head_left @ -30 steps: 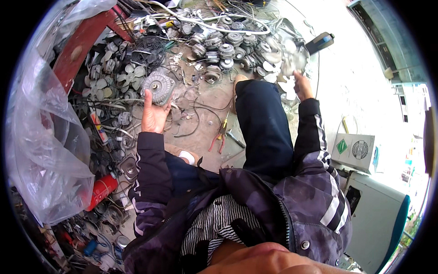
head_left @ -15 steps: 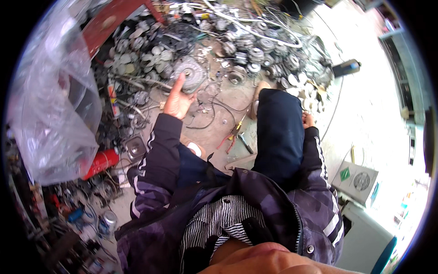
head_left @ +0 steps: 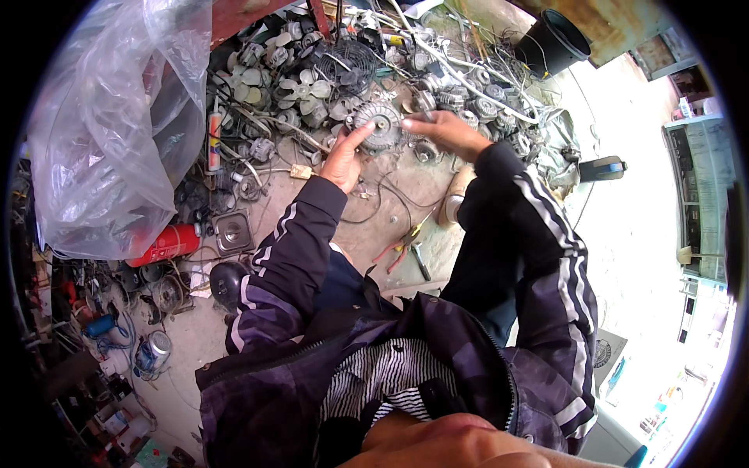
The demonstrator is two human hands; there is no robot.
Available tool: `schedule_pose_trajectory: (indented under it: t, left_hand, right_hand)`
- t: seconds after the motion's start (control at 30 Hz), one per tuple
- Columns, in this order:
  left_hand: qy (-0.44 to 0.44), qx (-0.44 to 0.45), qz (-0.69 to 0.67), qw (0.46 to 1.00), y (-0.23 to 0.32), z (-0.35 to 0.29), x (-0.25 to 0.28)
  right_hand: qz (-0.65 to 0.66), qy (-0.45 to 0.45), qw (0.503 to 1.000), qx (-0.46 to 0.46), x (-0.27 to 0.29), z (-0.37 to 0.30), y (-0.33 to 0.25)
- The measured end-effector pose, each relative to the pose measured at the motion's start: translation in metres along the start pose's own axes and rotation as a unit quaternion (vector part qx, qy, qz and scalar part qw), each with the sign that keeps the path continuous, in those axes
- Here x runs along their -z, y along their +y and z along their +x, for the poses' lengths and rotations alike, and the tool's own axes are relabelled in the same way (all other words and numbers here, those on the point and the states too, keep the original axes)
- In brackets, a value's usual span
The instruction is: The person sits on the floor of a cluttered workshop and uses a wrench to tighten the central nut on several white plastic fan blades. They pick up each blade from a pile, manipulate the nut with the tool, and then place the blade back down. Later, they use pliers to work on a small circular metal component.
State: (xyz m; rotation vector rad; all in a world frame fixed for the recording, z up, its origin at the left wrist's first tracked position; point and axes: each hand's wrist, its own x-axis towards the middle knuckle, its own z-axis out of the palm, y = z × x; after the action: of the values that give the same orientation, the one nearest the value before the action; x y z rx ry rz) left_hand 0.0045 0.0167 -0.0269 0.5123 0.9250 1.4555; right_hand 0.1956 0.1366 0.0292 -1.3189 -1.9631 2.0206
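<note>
My left hand (head_left: 347, 160) holds a round, grey, finned electric motor (head_left: 380, 125), its thumb lying on the motor's face beside the central shaft hub. My right hand (head_left: 451, 131) is at the motor's right rim, closed with its fingertips pointing left. What lies between those fingertips, if anything, is too small to tell. Below the motor, pliers with red and yellow handles (head_left: 399, 246) lie on the floor between my legs, and a small hammer (head_left: 421, 263) rests beside them.
Heaped motors (head_left: 484, 105) and fan blades (head_left: 304, 90) spread beyond my hands. A clear plastic bag (head_left: 117, 148) hangs at left above a red cylinder (head_left: 168, 244). A black bucket (head_left: 552, 43) stands at the far right. Loose cables (head_left: 382, 195) cross the floor.
My right hand has come up from beside my right knee to the motor. The motor in my left hand appears further right in view, and the view has shifted.
</note>
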Motion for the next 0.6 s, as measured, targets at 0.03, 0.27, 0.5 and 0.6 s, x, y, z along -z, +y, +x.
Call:
schedule_pose_trajectory:
  t: [0.03, 0.27, 0.5, 0.6]
  left_hand:
    - [-0.010, -0.013, -0.009, 1.000, 0.000, 0.005, -0.007]
    - [-0.019, 0.034, -0.007, 0.999, 0.009, 0.006, 0.001]
    - [0.026, 0.099, 0.040, 0.994, -0.009, 0.007, 0.012]
    - [0.056, 0.098, 0.132, 0.985, -0.018, 0.008, 0.021]
  right_hand:
    - [0.058, -0.011, 0.998, 0.003, -0.002, 0.010, 0.008]
    - [0.295, -0.144, 0.945, -0.012, -0.009, 0.035, 0.056]
    - [0.500, -0.156, 0.851, -0.026, -0.048, 0.047, 0.105]
    - [0.533, -0.165, 0.829, -0.036, -0.067, 0.052, 0.121]
